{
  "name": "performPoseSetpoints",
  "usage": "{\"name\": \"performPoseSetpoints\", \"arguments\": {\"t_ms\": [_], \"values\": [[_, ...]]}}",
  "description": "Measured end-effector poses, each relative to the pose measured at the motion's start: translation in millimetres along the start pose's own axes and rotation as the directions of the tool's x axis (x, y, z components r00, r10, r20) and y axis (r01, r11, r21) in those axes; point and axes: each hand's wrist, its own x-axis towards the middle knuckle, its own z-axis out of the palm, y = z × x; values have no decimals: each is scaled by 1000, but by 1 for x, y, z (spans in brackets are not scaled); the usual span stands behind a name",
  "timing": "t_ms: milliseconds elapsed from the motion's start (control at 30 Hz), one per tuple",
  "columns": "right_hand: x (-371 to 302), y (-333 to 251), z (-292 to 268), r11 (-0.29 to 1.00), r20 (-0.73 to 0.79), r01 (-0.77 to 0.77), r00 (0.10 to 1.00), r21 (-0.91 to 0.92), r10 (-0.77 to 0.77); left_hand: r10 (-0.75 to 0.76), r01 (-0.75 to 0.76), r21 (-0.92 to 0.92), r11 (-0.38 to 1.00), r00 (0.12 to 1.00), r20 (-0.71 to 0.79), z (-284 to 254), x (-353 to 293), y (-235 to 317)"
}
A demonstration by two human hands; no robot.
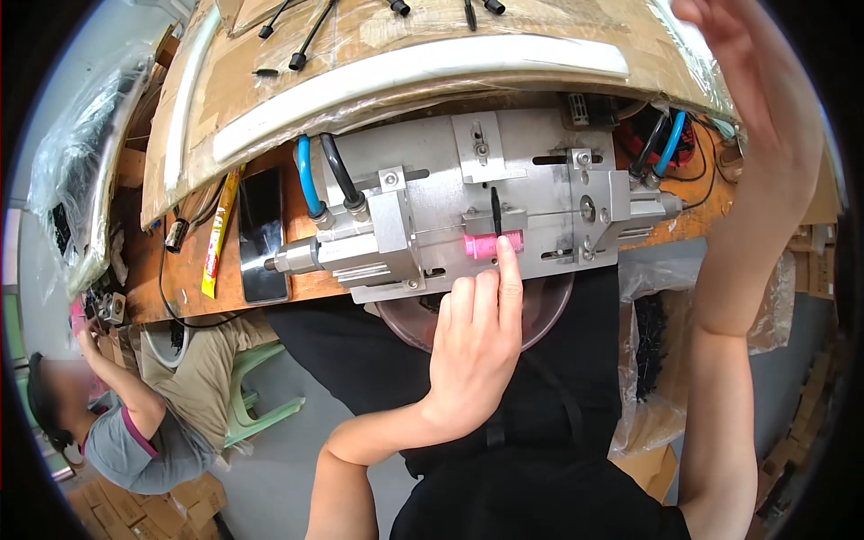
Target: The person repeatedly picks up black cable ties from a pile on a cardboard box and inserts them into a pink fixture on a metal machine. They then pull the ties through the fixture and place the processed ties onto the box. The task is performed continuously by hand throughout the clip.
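My left hand [475, 337] reaches over the near edge of a metal fixture [549, 198]. Its index finger is stretched out, the tip touching a pink block [481, 247] and the lower end of a slender black rod [496, 207]. That rod lies upright in the picture across a small metal holder. The other left fingers are bent, and the thumb is hidden. My right hand [742, 85] is raised at the upper right, beside the cardboard-covered shelf [387, 85]. It is blurred and cut by the frame's edge, so its grip does not show.
Metal cylinders with blue hoses [308, 180] flank the fixture. A phone [262, 234] and a yellow packet [221, 236] lie left of it. Several black rods [313, 34] rest on the shelf. Below the fixture is a translucent bowl [549, 315]. A co-worker [148, 432] sits at left.
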Motion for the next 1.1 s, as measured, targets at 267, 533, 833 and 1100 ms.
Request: {"name": "performPoseSetpoints", "arguments": {"t_ms": [267, 533, 833, 1100], "values": [[-124, 34, 44, 955, -45, 151, 985, -254, -168, 29, -22, -89, 996, 996, 79, -18, 11, -12], [-204, 76, 99, 860, 163, 181, 980, -477, -116, -40, 64, 73, 995, 954, -296, -84, 133, -128], [-203, 86, 107, 863, 159, 138, 985, -486, -67, -72, 80, -254, 964, 997, 39, -110, 144, -139], [-209, 85, 101, 850, 76, 150, 989, -504, -130, -105, 21, -371, 928, 973, -207, -104, 93, -107]]}}
